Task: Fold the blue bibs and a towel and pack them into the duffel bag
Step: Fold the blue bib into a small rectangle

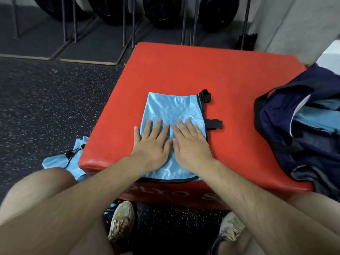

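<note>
Blue bib (pixel 171 111) lies under flat, open hands (pixel 173 144).

At the centre of the frame I see a shiny light-blue bib (pixel 173 111) with dark edging and black straps (pixel 214 124), lying on a red box (pixel 211 74). At the right I see a navy duffel bag (pixel 276 115) with light-blue fabric inside. At the left the floor (pixel 46 100) is dark with pale speckles, and my shoes (pixel 121 221) at the bottom are mottled beige.

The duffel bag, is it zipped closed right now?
No, the duffel bag gapes open on the red box, with light blue fabric showing inside.
</note>
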{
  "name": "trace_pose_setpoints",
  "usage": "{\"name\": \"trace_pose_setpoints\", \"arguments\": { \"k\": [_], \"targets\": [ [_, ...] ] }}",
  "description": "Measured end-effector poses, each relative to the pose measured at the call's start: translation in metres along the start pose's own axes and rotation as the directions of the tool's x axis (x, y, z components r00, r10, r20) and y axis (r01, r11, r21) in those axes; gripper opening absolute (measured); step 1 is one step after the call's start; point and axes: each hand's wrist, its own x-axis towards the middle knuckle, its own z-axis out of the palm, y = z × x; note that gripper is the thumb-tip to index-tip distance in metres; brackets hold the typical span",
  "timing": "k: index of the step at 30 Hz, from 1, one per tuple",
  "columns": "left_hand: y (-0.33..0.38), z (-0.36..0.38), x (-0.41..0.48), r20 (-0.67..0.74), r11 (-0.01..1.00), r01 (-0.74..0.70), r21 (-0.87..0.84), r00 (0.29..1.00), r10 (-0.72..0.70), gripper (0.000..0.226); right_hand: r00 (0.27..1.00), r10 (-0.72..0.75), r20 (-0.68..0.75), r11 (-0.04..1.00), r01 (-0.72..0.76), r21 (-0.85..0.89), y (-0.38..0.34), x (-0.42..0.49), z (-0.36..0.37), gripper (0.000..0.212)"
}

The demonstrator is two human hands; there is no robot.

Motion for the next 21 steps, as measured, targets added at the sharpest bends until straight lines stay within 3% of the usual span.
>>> {"name": "trace_pose_setpoints", "arguments": {
  "k": [9,14,17,21],
  "targets": [
    [-0.003,0.007,-0.004,-0.081,0.998,-0.048,-0.034,0.996,0.045,0.062,0.999,-0.001,0.047,1.000,0.002,-0.030,0.022,-0.028,0.001,0.080],
    [-0.012,0.013,-0.018,-0.208,0.994,-0.107,0.023,0.972,0.110,0.065,0.999,0.032,0.012,0.999,-0.032,-0.013,0.013,-0.020,0.007,0.075],
    [-0.006,0.020,-0.032,-0.156,0.986,-0.165,0.009,0.974,0.165,0.066,1.000,0.019,0.000,0.999,-0.019,-0.039,0.012,-0.024,0.003,0.067],
    [-0.007,0.024,-0.032,-0.137,0.981,-0.190,0.049,0.971,0.195,0.071,0.992,-0.127,0.027,0.992,0.127,-0.014,0.010,-0.035,0.004,0.061]
  ]
}}
